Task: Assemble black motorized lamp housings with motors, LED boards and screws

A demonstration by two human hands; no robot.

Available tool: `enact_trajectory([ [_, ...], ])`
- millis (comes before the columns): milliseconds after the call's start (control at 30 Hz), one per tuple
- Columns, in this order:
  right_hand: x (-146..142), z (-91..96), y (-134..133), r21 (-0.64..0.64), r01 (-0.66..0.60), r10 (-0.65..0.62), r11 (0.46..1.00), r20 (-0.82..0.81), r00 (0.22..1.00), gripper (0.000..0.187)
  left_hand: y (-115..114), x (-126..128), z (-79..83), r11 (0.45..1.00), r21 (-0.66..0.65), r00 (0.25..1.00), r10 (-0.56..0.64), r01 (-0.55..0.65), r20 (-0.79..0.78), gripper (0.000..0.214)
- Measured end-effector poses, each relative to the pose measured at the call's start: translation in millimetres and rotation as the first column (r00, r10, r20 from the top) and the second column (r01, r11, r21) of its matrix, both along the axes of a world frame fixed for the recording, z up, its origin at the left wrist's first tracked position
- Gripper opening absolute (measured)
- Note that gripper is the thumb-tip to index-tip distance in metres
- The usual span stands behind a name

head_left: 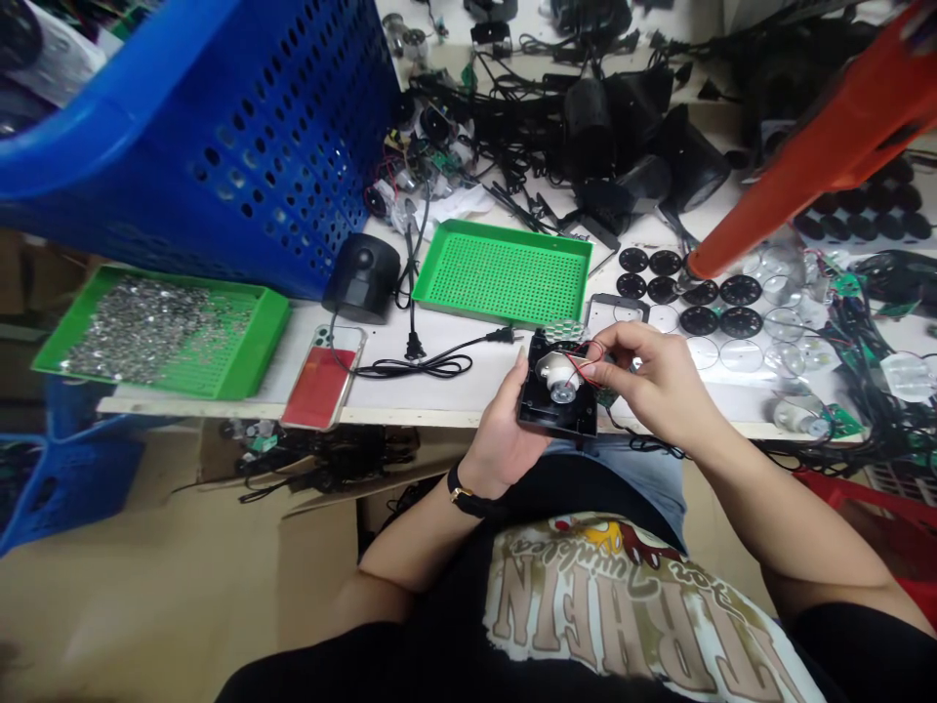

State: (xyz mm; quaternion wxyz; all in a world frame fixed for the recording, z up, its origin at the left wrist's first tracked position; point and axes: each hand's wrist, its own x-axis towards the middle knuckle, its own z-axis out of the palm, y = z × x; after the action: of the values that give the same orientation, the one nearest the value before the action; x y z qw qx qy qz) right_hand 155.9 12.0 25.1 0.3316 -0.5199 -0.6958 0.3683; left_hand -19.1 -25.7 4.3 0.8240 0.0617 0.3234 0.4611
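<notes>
The left hand grips one square black housing at the bench edge, its white lens fitting facing up. The right hand, close beside it, pinches red wires. Two green trays lie beyond the housing.

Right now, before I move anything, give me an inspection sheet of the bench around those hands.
Surface: white workbench with a pale front edge.
Job's things: black square housing carrying a white-and-clear round part, with red wires.
Clutter: black discs, clear round lenses, green tray of small silver parts, phone in a red case.
Grippers: left hand holds the housing; right hand is at the wires.
Cables: black power cord with two-pin plug; black wire tangle.
Surroundings: blue perforated crate; orange object.
</notes>
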Motion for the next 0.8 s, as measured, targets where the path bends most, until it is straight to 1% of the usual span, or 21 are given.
enact_trajectory([
  [267, -0.4, 2.1, -1.7, -0.004, -0.016, 0.016, 1.000, 0.041, 0.999, 0.009, -1.5, 1.0, -3.6, 1.000, 0.029, 1.000, -0.010, 0.009, 0.006, 0.046],
  [467, -1.5, 3.0, -2.6, -0.034, -0.020, 0.022, 0.999, 0.070, 0.997, 0.008, -1.1, 3.4, 3.6, 0.998, -0.047, 0.998, 0.037, -0.035, 0.046, 0.054],
  [600, -2.0, 0.3, -3.7, -0.027, -0.010, 0.011, 1.000, 0.064, 0.998, 0.009, -1.3, 5.0, 4.7, 0.993, -0.093, 0.996, 0.080, -0.076, 0.040, 0.052],
  [800, -2.5, -3.3, -2.7, -0.013, -0.001, 0.002, 1.000, 0.084, 0.996, 0.009, -0.2, 6.8, 2.5, 0.991, -0.095, 0.995, 0.095, -0.092, 0.034, 0.052],
])
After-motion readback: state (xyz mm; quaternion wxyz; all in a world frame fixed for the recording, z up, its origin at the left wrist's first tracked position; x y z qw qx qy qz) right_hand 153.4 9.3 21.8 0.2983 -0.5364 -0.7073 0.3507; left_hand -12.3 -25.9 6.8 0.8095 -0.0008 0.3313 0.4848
